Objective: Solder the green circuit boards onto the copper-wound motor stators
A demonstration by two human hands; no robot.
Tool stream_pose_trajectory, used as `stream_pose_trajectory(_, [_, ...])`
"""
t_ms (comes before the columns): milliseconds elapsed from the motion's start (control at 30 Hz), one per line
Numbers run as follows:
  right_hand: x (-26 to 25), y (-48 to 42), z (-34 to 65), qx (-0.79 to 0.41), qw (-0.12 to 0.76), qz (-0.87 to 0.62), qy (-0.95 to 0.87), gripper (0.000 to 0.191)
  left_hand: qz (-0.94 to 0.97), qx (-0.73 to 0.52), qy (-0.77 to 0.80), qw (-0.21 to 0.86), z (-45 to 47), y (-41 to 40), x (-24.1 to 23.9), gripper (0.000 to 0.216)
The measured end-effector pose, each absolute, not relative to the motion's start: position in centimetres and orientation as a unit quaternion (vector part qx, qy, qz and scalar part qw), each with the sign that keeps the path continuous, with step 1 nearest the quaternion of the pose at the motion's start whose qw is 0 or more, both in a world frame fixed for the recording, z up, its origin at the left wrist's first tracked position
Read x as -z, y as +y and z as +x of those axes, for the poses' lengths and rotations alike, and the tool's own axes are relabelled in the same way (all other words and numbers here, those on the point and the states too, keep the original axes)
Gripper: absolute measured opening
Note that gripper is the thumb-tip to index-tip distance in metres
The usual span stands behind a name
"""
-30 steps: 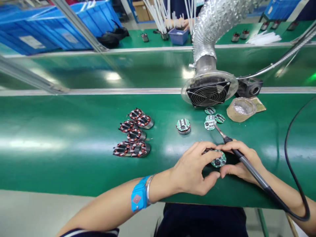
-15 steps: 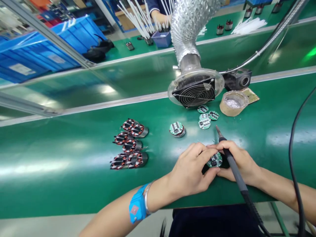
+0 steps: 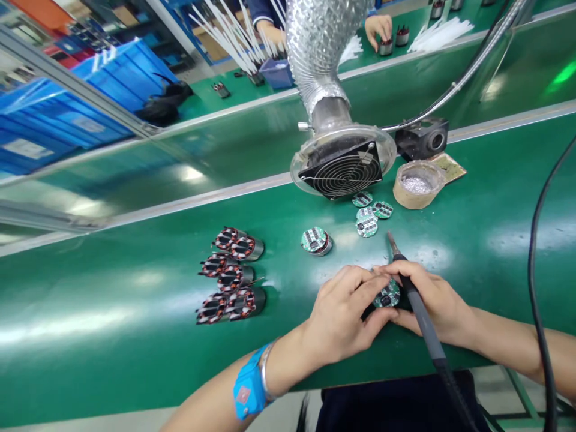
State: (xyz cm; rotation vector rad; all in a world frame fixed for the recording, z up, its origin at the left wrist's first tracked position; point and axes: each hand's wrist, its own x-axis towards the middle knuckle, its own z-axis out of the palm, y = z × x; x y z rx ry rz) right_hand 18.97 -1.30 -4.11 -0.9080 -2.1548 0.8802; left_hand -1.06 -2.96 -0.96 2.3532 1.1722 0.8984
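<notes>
My left hand (image 3: 339, 315) is closed, thumb and fingers around the edge of a round green circuit board (image 3: 387, 295). What lies under that board is mostly hidden by my fingers. A soldering iron (image 3: 425, 324) with a grey handle rests in my right hand (image 3: 443, 303), its tip pointing up and away, apart from the board. Fingertips of my right hand also press at the board's far and near edges. Left of my hands, another round board (image 3: 314, 239) sits on a metal motor part. Several loose boards (image 3: 366, 226) lie beyond my hands.
Several motor stators with copper windings (image 3: 236, 277) stand at left. A fume extractor (image 3: 346, 171) hangs over the bench (image 3: 148, 336). Behind the loose boards are a tub of shiny solder material (image 3: 416, 185) and a black holder (image 3: 425, 139). A cable (image 3: 535, 270) crosses at right. A co-worker's hand (image 3: 378, 30) touches a part opposite.
The view has shifted and tilted slightly. My hands keep the same grip on the board and the soldering iron. A co-worker's hand has come into view at a part across the bench.
</notes>
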Motion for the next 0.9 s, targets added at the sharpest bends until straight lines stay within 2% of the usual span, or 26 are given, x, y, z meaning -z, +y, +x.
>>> stream_pose_trajectory(200, [4.2,-1.8,19.0,-0.265,0.301,-0.325,-0.857,0.064,0.805,-0.355,0.433,0.195,-0.6,-3.2,1.9,0.040])
stream_pose_trajectory(267, [4.2,-1.8,19.1,-0.259,0.307,-0.324,-0.856,0.065,0.783,-0.363,0.449,0.231,-0.7,-3.0,2.0,0.046])
stream_pose_trajectory(367, [4.2,-1.6,19.2,-0.262,0.319,-0.338,-0.846,0.061,0.731,-0.353,0.448,0.375,-1.7,-2.3,2.0,0.066])
stream_pose_trajectory(433, [4.2,-1.6,19.3,-0.267,0.315,-0.347,-0.842,0.058,0.677,-0.331,0.443,0.485,-2.7,-1.7,1.9,0.058])
stream_pose_trajectory(533, [4.1,-1.5,19.2,-0.275,0.303,-0.355,-0.841,0.056,0.574,-0.298,0.474,0.598,-3.6,-1.1,2.1,0.031])
stream_pose_trajectory(667, [4.1,-1.5,19.2,-0.266,0.302,-0.356,-0.843,0.054,0.442,-0.255,0.496,0.703,-3.4,-0.8,2.5,0.041])
stream_pose_trajectory(800, [4.1,-1.6,19.2,-0.261,0.303,-0.353,-0.846,0.054,0.428,-0.222,0.495,0.723,-2.7,-0.6,2.2,0.041])
stream_pose_trajectory(900, [4.1,-1.6,19.3,-0.268,0.299,-0.355,-0.844,0.055,0.518,-0.216,0.519,0.644,-2.2,-1.1,1.6,0.025])
